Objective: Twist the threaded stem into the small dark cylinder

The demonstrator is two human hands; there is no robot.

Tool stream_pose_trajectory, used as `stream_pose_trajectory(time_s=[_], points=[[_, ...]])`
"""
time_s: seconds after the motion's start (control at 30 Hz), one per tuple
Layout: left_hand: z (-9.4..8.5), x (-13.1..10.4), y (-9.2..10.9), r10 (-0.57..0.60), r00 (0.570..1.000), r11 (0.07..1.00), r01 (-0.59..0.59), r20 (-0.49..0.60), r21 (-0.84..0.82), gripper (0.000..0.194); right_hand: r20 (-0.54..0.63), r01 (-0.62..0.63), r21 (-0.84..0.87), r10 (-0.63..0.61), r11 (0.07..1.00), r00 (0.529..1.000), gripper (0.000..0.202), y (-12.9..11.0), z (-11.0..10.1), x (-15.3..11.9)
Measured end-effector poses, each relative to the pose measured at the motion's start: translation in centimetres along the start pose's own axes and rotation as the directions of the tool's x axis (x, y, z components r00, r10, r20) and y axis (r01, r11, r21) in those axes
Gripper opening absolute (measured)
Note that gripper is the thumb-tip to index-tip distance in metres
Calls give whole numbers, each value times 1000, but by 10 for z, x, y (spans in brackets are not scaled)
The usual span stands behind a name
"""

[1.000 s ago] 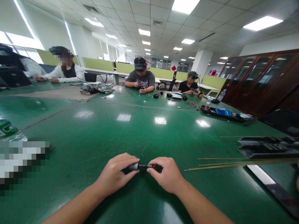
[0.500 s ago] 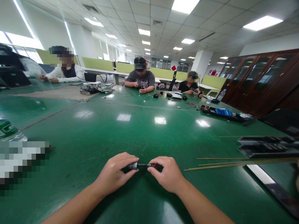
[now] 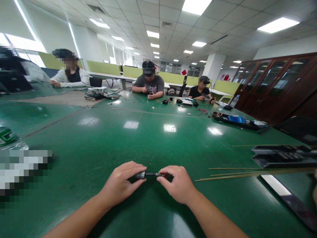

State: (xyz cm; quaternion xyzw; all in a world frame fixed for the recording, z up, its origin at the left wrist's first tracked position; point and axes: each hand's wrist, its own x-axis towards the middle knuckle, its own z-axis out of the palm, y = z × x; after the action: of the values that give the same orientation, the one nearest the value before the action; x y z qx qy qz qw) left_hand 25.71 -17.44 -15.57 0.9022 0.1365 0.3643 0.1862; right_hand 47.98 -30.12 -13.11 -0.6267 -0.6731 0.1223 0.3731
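Near the front middle of the green table, my left hand pinches the thick dark cylinder of a small tool-like piece. A thin dark shaft runs from that cylinder toward the right. Thumb and fingertips of my right hand close on the shaft's far end, where a small ringed, reddish-brown part shows. The piece lies roughly level between both hands; my fingers cover some of its right end.
Thin rods, dark metal rails and a flat dark device lie at the right. A bottle stands at the left. Three people sit across the table, with parts and a black tray near them.
Both of my hands keep their grip and have hardly moved. Across the table at the left, a person's hands and head have shifted slightly.
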Motion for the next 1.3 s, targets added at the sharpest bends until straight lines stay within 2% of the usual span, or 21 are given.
stream_pose_trajectory(time_s=[1.03, 1.3], points=[[-1, -1, -3, -12, 1000, 1000, 12, -18, 5, 32, -5, 5, -16, -5, 1000, 1000, 8, 0, -3, 2], [-5, 0, -2, -74, 997, 997, 74, -6, 34, 28, -27, 6, -33, -7, 999, 1000, 7, 4, -10, 4]])
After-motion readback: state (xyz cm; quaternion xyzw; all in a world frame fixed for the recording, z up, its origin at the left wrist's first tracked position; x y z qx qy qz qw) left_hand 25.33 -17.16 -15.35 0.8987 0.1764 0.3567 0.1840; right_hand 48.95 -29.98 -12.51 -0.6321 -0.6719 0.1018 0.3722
